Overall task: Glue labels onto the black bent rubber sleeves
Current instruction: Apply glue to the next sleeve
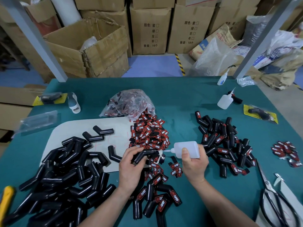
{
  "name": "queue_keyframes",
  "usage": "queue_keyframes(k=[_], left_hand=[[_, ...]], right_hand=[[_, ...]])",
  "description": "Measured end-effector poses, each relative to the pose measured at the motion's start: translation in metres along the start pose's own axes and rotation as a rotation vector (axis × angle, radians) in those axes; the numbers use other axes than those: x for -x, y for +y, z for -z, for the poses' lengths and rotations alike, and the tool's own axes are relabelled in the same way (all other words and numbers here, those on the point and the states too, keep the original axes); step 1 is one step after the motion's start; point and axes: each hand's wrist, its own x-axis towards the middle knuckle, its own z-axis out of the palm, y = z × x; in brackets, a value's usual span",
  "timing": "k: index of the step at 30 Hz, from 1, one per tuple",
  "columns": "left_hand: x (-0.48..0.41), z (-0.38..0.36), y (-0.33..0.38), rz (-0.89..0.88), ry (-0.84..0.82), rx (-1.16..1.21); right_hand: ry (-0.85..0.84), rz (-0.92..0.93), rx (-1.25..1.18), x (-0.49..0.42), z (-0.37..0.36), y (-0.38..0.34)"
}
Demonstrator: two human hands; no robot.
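My left hand (131, 163) grips a black bent rubber sleeve (144, 154) just above the table. My right hand (194, 163) holds a white glue bottle (186, 149) on its side, its nozzle tip touching the sleeve's right end. A heap of red-and-black labels (149, 133) lies right behind the sleeve. Unlabelled sleeves (65, 174) are piled at the left. Labelled sleeves (224, 143) are piled at the right, and a few more (157, 199) lie between my forearms.
A plastic bag of labels (129, 103) sits at the table's middle back. Two more glue bottles (225, 100) stand at the back right. Scissors (275, 200) lie at the right front, a yellow knife (7, 199) at the left edge. Cardboard boxes (91, 46) stand beyond the table.
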Motion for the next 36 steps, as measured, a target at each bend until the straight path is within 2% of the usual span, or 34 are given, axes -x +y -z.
queue_keyframes(k=[20, 30, 36], left_hand=[[0.0012, 0.0004, 0.0063, 0.017, 0.016, 0.071], [0.0004, 0.0015, 0.0051, 0.016, 0.013, -0.005], [0.0012, 0.0008, 0.0110, 0.036, 0.007, 0.058]], right_hand=[[-0.003, -0.013, -0.015, -0.0007, 0.0004, -0.0019], [-0.014, -0.002, -0.005, -0.0006, 0.0010, -0.0039], [-0.019, -0.001, 0.005, 0.0001, 0.0007, -0.0033]])
